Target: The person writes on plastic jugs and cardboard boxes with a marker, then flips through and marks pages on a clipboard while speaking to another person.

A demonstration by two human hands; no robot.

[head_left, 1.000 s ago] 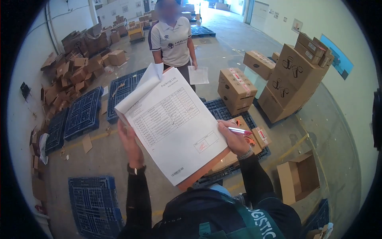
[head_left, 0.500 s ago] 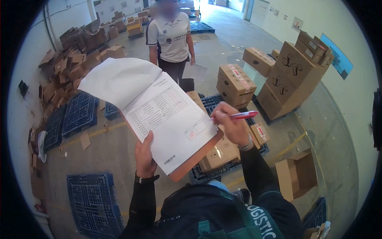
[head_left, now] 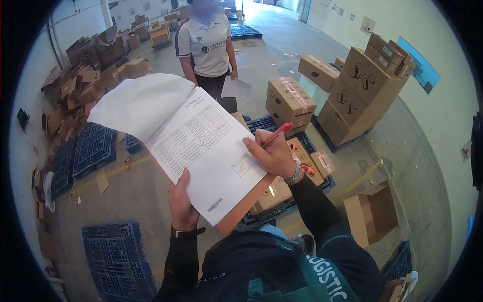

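Observation:
My left hand (head_left: 183,202) grips the lower left edge of an orange-brown clipboard (head_left: 240,215), thumb on top of the paper. On the clipboard lies a printed packing list (head_left: 206,166) with a table, a barcode and red handwriting in a small box. Its top sheet (head_left: 146,103) is folded back over the upper edge. My right hand (head_left: 272,156) pinches a red pen (head_left: 282,132) and rests over the right side of the sheet, beside the small box. The pen's tip is hidden behind my fingers.
A person (head_left: 205,48) in a white shirt stands ahead, holding a paper (head_left: 236,88). Taped cartons (head_left: 291,103) sit on a blue pallet (head_left: 256,124), with taller stacked boxes (head_left: 354,100) at right. An open carton (head_left: 372,214) lies at lower right. Flattened cardboard (head_left: 85,83) is heaped left, near blue pallets (head_left: 116,261).
My right hand has moved left from the sheet's right edge onto the paper, and the pen now points more upward. The view has shifted slightly.

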